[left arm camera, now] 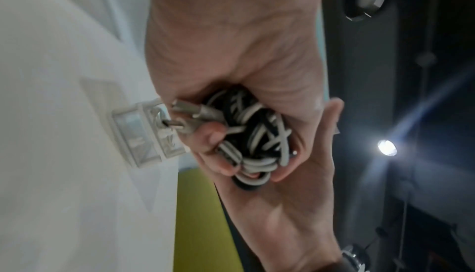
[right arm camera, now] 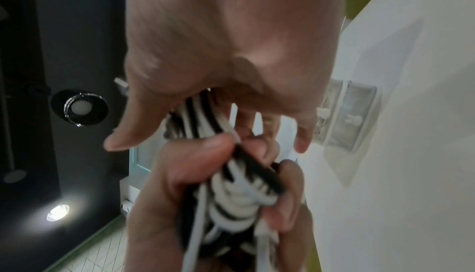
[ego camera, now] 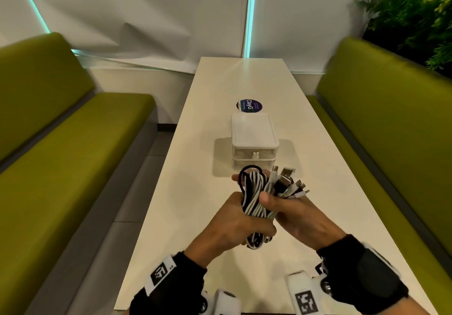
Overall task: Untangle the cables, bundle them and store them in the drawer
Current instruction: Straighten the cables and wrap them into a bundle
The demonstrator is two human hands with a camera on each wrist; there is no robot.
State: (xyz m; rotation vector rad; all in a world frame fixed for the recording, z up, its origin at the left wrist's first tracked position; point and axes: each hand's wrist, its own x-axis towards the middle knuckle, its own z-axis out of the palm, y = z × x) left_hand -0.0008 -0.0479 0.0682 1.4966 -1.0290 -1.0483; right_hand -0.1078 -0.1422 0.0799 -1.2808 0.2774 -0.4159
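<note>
A bundle of black and white cables (ego camera: 255, 198) is held above the near part of the white table (ego camera: 195, 192), its plugs (ego camera: 291, 184) fanning out to the right. My left hand (ego camera: 232, 220) grips the lower part of the bundle. My right hand (ego camera: 292, 214) wraps the upper part, thumb on top. The left wrist view has the coils (left arm camera: 253, 140) in my left hand (left arm camera: 231, 53). In the right wrist view both hands curl round the cables (right arm camera: 239, 191). The small white drawer box (ego camera: 254, 141) stands just beyond, both drawers closed.
Green benches run along the left (ego camera: 73, 155) and right (ego camera: 391, 131) sides of the narrow table. A round dark sticker (ego camera: 249, 105) lies behind the box. A leafy plant (ego camera: 415, 14) stands at the back right.
</note>
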